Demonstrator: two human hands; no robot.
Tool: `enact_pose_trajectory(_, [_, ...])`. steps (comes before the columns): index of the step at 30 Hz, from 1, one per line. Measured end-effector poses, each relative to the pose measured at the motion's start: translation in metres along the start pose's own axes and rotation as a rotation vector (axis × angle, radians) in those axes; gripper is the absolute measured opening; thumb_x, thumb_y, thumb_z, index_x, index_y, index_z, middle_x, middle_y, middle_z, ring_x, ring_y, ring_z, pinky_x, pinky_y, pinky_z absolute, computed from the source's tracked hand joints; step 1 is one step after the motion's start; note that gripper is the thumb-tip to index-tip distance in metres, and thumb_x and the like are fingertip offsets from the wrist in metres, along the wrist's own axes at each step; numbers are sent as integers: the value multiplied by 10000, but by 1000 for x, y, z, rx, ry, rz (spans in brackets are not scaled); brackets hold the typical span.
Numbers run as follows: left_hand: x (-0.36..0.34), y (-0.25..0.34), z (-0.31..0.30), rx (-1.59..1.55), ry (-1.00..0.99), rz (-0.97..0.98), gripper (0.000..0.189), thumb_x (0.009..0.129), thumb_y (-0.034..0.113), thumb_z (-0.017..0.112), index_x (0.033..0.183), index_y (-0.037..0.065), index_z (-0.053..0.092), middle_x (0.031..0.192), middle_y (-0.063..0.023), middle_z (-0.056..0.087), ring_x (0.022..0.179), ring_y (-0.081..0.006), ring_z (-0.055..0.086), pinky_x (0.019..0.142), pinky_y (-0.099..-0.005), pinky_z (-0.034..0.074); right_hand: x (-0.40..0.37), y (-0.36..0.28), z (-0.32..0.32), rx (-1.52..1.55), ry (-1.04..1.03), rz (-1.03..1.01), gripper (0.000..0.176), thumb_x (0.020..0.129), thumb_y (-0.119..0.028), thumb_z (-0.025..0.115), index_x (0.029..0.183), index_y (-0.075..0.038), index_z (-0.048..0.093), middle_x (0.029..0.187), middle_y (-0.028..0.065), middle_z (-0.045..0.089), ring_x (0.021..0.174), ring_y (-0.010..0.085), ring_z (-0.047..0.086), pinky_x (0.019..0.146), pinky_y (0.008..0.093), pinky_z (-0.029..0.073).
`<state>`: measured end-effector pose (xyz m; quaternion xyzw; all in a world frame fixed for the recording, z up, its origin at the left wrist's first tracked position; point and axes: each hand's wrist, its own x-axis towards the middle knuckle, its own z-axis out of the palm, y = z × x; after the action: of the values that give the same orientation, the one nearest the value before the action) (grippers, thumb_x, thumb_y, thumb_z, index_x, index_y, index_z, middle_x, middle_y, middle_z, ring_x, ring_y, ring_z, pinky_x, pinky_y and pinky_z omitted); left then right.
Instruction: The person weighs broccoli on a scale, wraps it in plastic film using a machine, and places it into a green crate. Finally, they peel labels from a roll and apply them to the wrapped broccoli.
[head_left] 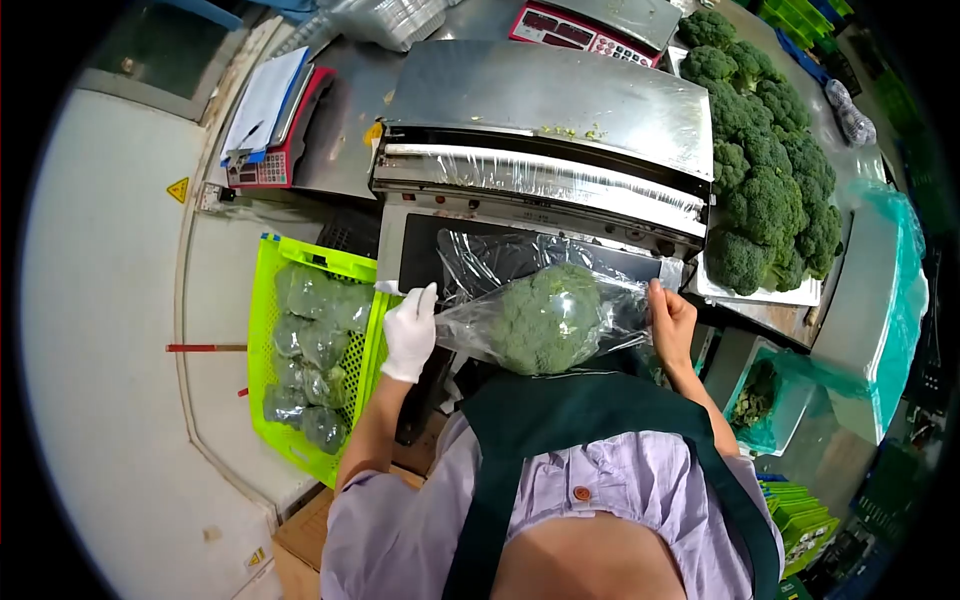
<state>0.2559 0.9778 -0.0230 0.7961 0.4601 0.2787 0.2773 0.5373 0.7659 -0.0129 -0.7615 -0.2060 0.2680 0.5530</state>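
Note:
A green broccoli head (548,318) lies under clear plastic film (470,325) at the near side of the wrapping machine (550,100), close to the dark apron. The film is stretched out to both sides of it. My left hand (410,333), in a white glove, pinches the film's left end. At the right end, my bare right hand (672,322) has its fingers closed on the film's edge. A roll of film (540,180) lies across the machine, beyond the dark plate.
On the left stands a yellow-green crate (262,350) with several wrapped broccoli heads (320,340). Unwrapped broccoli (765,190) is piled on a white tray at the right. Red scales (590,38) stand behind, and a teal-lined bin (770,400) is at lower right.

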Motion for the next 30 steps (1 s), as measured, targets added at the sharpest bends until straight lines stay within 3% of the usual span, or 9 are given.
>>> enact_pose_trajectory(5, [-5, 6, 45, 463, -78, 341, 161, 866, 225, 570, 737, 131, 571, 584, -84, 552, 492, -265, 563, 409, -378, 409, 6, 19, 16, -784, 77, -465, 359, 845, -213, 606, 551, -40, 495, 559, 157, 559, 487, 325, 541, 444, 391, 404])
enact_pose_trajectory(6, [-6, 15, 54, 554, -45, 508, 136, 854, 223, 578, 745, 142, 572, 596, -62, 555, 501, -241, 569, 407, -364, 413, 3, 25, 25, -839, 120, -592, 333, 836, -204, 610, 560, -65, 485, 549, 111, 550, 473, 291, 549, 435, 386, 423])
enact_pose_trajectory(14, [-4, 57, 102, -137, -224, 390, 140, 875, 125, 544, 964, 60, 631, 823, -80, 614, 751, -207, 624, 648, -263, 494, 3, 26, 43, -889, 56, -703, 160, 701, -97, 620, 655, -71, 469, 601, 72, 507, 546, 251, 569, 423, 351, 414])
enact_pose_trajectory(17, [8, 66, 86, -821, -543, 79, 295, 932, 253, 509, 1024, -22, 562, 1018, -95, 549, 884, -171, 537, 793, -236, 429, 9, -12, 50, -520, 16, -934, 231, 726, -33, 661, 628, -43, 451, 569, 87, 469, 477, 239, 503, 409, 319, 378])
enact_pose_trajectory(20, [26, 105, 25, -1300, -1083, -693, 391, 916, 273, 531, 1089, -77, 549, 916, -45, 602, 849, -104, 538, 792, -234, 428, 18, -76, 52, -365, -122, -1263, 263, 745, -98, 693, 623, -47, 466, 587, 78, 516, 478, 205, 517, 408, 285, 388])
enact_pose_trajectory(21, [27, 103, 23, -1295, -1079, -690, 391, 916, 273, 531, 1089, -77, 549, 916, -45, 602, 849, -104, 538, 792, -234, 428, 24, -96, 48, -300, -198, -1325, 273, 741, -120, 701, 615, -49, 470, 588, 75, 529, 474, 184, 523, 408, 277, 393])
enact_pose_trajectory(23, [32, 99, 23, -925, -1214, -178, 360, 899, 240, 536, 1058, -77, 596, 844, -57, 630, 816, -88, 543, 771, -230, 434, 41, -128, 38, -72, -257, -1358, 200, 745, -116, 627, 613, -33, 502, 564, 66, 547, 488, 143, 555, 405, 257, 416])
enact_pose_trajectory(27, [44, 129, -10, -707, -1266, -119, 289, 855, 136, 516, 1013, -78, 630, 876, -109, 661, 828, -113, 572, 771, -249, 449, 64, -174, 48, -41, -391, -1176, 239, 711, -81, 705, 588, -40, 505, 494, 14, 476, 421, 88, 434, 377, 217, 258])
enact_pose_trajectory(30, [43, 134, -4, -639, -1204, 98, 206, 859, 105, 535, 955, -48, 632, 810, -65, 638, 801, -110, 569, 708, -257, 445, 61, -185, 108, 82, -676, -1144, 297, 729, -107, 724, 556, -64, 487, 491, -3, 466, 395, 71, 407, 360, 248, 270])
